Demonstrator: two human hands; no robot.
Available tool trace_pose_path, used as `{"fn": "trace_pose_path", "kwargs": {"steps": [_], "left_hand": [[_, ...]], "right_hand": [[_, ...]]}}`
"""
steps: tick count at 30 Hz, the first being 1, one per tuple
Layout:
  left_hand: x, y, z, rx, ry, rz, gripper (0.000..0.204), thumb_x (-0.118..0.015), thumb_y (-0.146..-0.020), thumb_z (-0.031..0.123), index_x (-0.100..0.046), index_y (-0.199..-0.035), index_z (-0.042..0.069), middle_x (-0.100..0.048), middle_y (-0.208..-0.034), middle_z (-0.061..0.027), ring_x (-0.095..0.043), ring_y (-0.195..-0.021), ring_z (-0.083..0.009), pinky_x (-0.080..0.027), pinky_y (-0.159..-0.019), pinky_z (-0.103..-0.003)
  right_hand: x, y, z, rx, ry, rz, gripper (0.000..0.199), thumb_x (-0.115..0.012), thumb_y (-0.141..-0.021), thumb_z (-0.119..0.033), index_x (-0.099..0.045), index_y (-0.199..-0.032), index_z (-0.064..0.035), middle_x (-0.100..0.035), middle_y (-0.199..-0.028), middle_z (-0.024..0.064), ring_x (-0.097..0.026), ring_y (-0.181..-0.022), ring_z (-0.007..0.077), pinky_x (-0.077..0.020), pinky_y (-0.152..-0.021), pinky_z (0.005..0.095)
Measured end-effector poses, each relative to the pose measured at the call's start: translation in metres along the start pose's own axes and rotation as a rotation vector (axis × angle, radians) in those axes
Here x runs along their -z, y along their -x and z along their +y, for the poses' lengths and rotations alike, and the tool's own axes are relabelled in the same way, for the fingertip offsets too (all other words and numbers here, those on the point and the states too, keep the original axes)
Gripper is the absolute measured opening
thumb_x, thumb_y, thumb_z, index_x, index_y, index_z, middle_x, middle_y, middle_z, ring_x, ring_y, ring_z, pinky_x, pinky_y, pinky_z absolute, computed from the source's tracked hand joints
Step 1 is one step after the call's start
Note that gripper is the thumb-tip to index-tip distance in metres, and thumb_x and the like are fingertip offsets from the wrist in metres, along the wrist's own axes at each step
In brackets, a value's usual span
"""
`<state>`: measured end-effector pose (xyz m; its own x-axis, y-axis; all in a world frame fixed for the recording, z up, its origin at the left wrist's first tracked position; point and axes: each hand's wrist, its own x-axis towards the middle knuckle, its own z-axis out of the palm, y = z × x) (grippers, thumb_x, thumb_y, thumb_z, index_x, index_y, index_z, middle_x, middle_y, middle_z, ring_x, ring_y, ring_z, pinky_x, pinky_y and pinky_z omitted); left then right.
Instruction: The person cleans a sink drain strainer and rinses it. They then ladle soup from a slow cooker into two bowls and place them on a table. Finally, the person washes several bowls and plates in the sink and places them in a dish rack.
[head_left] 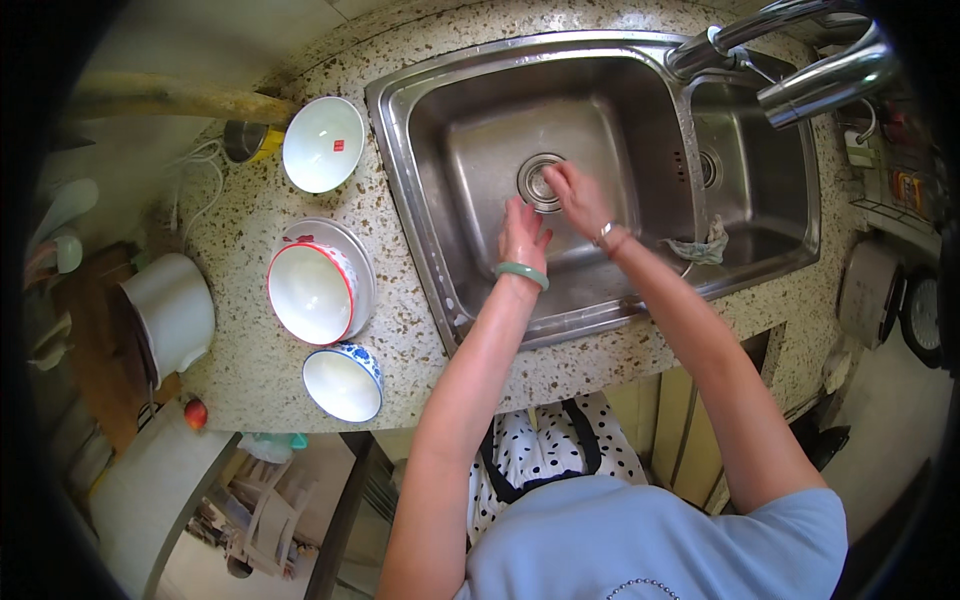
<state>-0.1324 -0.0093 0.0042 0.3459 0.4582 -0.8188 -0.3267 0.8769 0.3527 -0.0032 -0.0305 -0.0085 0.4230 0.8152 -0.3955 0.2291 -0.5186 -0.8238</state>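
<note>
Both hands are over the large basin of a steel sink [470, 130], close to its round drain strainer [530, 180]. My left hand [522, 235], with a green bangle at its wrist, is open and has its fingers apart. Beside it on the right, my right hand [580, 197] reaches across the strainer's edge with fingers stretched out, slightly blurred. Nothing shows in either hand. Whether they touch the basin floor, I cannot tell.
Left of the sink stand a white bowl [322, 145], a red-rimmed bowl [310, 293] on plates, and a blue-patterned bowl [343, 385]. A cloth [705, 246] drapes over the divider to the small basin. The faucet [830, 85] overhangs the far right. A white pot [178, 310] is farther left.
</note>
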Motion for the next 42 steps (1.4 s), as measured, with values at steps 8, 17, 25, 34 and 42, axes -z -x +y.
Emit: {"fn": "trace_pose_path", "kwargs": {"steps": [8, 17, 25, 34, 42], "left_hand": [[-0.026, 0.057, -0.005, 0.115, -0.283, 0.017, 0.074, -0.035, -0.094, 0.059, -0.017, -0.146, 0.009, -0.031, -0.147, -0.015, -0.031, -0.135, -0.0266, -0.026, -0.109, -0.048], [-0.008, 0.05, 0.012, 0.011, -0.377, -0.178, 0.049, -0.049, -0.097, 0.036, -0.038, -0.137, 0.01, -0.052, -0.129, -0.014, -0.05, -0.117, -0.0205, -0.042, -0.093, -0.034], [-0.061, 0.081, 0.034, -0.083, 0.028, -0.473, 0.07, -0.039, -0.093, 0.058, -0.023, -0.146, 0.016, -0.024, -0.15, -0.01, -0.028, -0.135, -0.0217, -0.029, -0.107, -0.043], [-0.064, 0.098, 0.073, 0.014, -0.129, -0.582, 0.057, -0.042, -0.095, 0.05, -0.039, -0.139, 0.013, -0.021, -0.151, -0.0162, -0.028, -0.136, -0.0256, -0.029, -0.108, -0.047], [-0.062, 0.112, 0.063, -0.201, -0.5, -0.216, 0.056, -0.06, -0.089, 0.04, -0.043, -0.132, 0.007, -0.044, -0.137, -0.0095, -0.043, -0.124, -0.0286, -0.039, -0.1, -0.046]], "right_hand": [[0.002, 0.021, 0.043, 0.16, 0.84, -0.31, 0.045, -0.037, -0.095, -0.034, -0.043, -0.133, -0.012, -0.037, -0.144, 0.0065, -0.029, -0.137, 0.0233, -0.0226, -0.109, 0.0518], [0.004, -0.006, 0.046, 0.102, 0.356, -0.305, 0.044, -0.038, -0.096, -0.029, -0.045, -0.135, -0.0114, -0.041, -0.143, 0.0089, -0.03, -0.137, 0.0229, -0.019, -0.111, 0.0483], [0.03, 0.078, -0.108, 0.649, 0.111, -0.022, 0.046, -0.032, -0.098, -0.035, -0.045, -0.136, -0.0125, -0.039, -0.144, 0.0086, -0.029, -0.137, 0.0247, -0.0156, -0.11, 0.0413], [0.102, 0.024, -0.063, -0.053, -0.195, -0.293, 0.05, -0.037, -0.098, -0.045, -0.056, -0.126, -0.0085, -0.06, -0.123, 0.0062, -0.058, -0.106, 0.0182, -0.0409, -0.095, 0.0332], [0.135, 0.056, -0.055, -0.128, -0.603, 0.032, 0.032, -0.054, -0.094, -0.029, -0.062, -0.119, -0.0112, -0.066, -0.111, 0.005, -0.064, -0.093, 0.0113, -0.0458, -0.075, 0.0216]]}}
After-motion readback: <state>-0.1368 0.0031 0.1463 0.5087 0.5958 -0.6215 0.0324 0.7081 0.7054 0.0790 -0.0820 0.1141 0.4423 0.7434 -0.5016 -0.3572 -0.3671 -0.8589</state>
